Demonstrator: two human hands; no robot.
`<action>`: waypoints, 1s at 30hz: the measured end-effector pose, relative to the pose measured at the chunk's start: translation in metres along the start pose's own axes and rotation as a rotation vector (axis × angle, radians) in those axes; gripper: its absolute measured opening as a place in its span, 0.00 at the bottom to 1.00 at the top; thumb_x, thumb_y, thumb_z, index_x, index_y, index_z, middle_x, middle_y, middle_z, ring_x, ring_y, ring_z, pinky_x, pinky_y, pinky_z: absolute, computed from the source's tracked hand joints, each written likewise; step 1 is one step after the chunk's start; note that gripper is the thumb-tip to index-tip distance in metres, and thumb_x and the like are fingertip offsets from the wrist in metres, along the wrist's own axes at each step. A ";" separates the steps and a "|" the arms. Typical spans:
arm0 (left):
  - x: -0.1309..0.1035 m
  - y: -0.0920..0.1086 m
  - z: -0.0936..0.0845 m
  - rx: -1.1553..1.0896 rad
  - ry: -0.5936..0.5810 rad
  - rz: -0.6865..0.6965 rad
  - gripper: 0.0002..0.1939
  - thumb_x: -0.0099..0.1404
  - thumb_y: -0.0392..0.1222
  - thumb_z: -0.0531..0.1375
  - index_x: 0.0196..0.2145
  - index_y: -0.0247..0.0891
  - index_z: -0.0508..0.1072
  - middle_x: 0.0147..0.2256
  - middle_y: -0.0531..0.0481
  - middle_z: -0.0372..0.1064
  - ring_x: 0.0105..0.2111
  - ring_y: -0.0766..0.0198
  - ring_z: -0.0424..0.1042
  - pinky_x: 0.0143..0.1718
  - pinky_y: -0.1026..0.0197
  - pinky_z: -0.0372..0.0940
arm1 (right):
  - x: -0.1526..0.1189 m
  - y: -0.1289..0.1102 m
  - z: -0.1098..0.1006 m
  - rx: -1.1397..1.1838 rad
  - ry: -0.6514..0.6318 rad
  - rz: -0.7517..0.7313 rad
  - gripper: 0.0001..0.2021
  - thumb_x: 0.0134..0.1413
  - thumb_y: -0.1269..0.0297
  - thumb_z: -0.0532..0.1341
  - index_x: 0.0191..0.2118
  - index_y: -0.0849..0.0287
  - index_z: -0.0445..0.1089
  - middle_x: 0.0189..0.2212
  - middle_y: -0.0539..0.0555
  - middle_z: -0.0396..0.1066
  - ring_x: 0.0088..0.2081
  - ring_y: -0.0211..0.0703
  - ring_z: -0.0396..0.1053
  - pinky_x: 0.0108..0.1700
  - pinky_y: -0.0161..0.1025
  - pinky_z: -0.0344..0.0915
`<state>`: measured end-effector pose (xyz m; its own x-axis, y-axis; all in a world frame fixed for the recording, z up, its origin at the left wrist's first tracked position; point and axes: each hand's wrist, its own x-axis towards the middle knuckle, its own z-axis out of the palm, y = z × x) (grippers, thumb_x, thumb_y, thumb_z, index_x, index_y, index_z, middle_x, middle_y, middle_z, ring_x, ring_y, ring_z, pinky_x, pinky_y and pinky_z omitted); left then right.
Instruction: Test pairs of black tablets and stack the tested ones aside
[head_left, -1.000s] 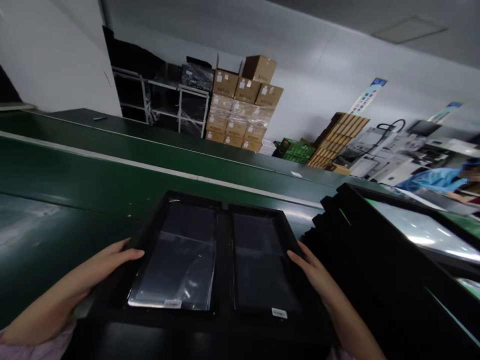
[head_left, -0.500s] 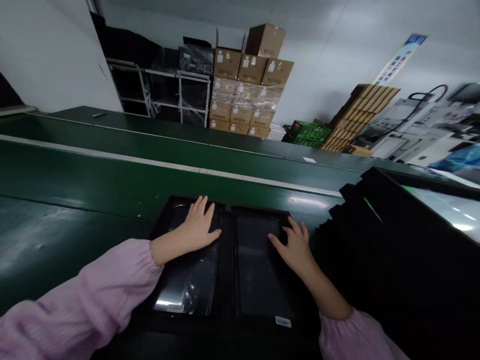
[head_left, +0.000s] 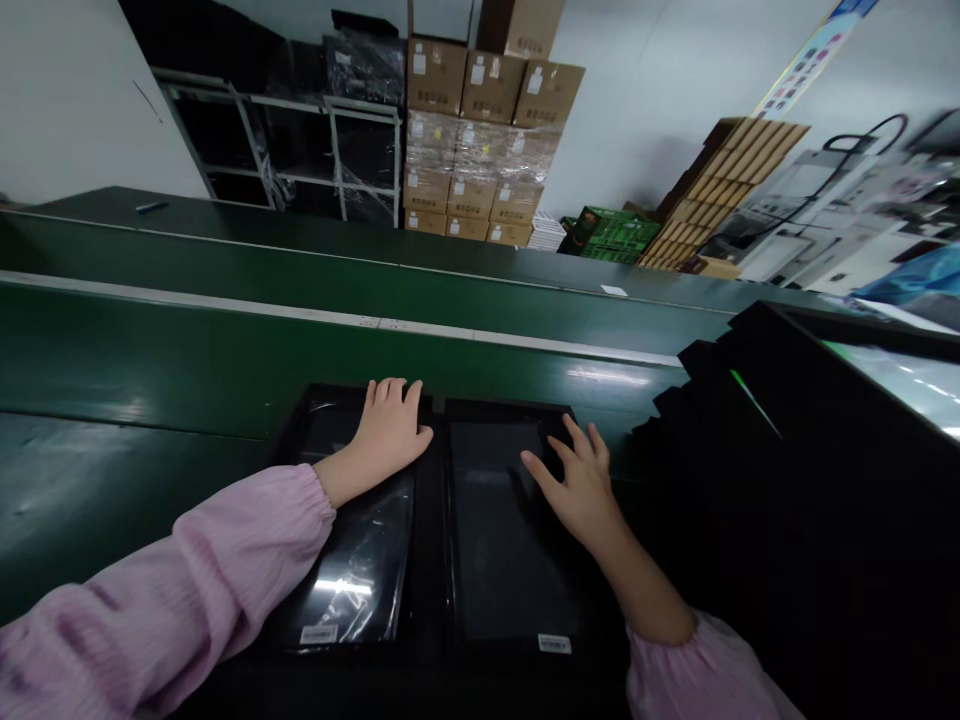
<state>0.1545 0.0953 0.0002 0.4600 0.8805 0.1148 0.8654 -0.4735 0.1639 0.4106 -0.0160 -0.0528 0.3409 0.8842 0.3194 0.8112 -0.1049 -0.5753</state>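
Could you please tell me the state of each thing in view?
Left hand, open over the left panel
Right hand, open at the right panel's edge
Left panel, lying in black tray
Right panel, lying beside it
Black trays at right, stacked
Cardboard boxes, stacked, one with flaps raised

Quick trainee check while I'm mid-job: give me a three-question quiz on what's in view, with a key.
1. True or false: the left hand is gripping a cardboard box.
2. What colour are the sleeves? A: black; B: pink; C: green.
3. Fill in: each of the two dark panels carries a white ____ near its lower end in the picture.

Key: 1. False; it lies open over the left-hand panel. 2. B. 3. label.
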 end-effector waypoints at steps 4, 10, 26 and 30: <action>0.002 0.000 0.006 -0.068 0.031 -0.009 0.30 0.63 0.36 0.55 0.63 0.26 0.64 0.59 0.29 0.63 0.64 0.40 0.57 0.69 0.35 0.42 | -0.002 0.004 -0.011 0.041 0.111 0.020 0.35 0.60 0.33 0.51 0.50 0.60 0.77 0.62 0.67 0.66 0.68 0.69 0.53 0.65 0.68 0.54; -0.016 -0.036 -0.031 -0.261 0.000 -0.073 0.35 0.67 0.50 0.54 0.67 0.32 0.57 0.65 0.33 0.58 0.66 0.44 0.57 0.67 0.37 0.53 | -0.011 -0.011 -0.038 0.164 0.169 -0.108 0.21 0.66 0.46 0.54 0.45 0.53 0.80 0.55 0.59 0.73 0.61 0.57 0.66 0.63 0.60 0.62; -0.150 -0.081 -0.041 -0.843 -0.098 -0.813 0.53 0.56 0.69 0.63 0.72 0.55 0.46 0.71 0.52 0.47 0.68 0.46 0.55 0.66 0.44 0.59 | -0.063 0.007 -0.065 0.022 -0.157 -0.345 0.16 0.70 0.52 0.55 0.44 0.42 0.82 0.65 0.53 0.66 0.70 0.66 0.51 0.58 0.70 0.66; -0.150 -0.085 -0.036 -0.878 -0.070 -0.703 0.52 0.56 0.68 0.65 0.71 0.52 0.49 0.68 0.50 0.56 0.65 0.45 0.61 0.66 0.46 0.60 | -0.064 0.002 -0.069 -0.037 -0.211 -0.408 0.18 0.70 0.52 0.53 0.44 0.42 0.82 0.67 0.52 0.63 0.71 0.68 0.48 0.56 0.70 0.69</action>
<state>0.0050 0.0027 0.0047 -0.0409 0.9446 -0.3255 0.5103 0.2999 0.8060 0.4229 -0.1042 -0.0224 -0.1114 0.9296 0.3513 0.8767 0.2583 -0.4057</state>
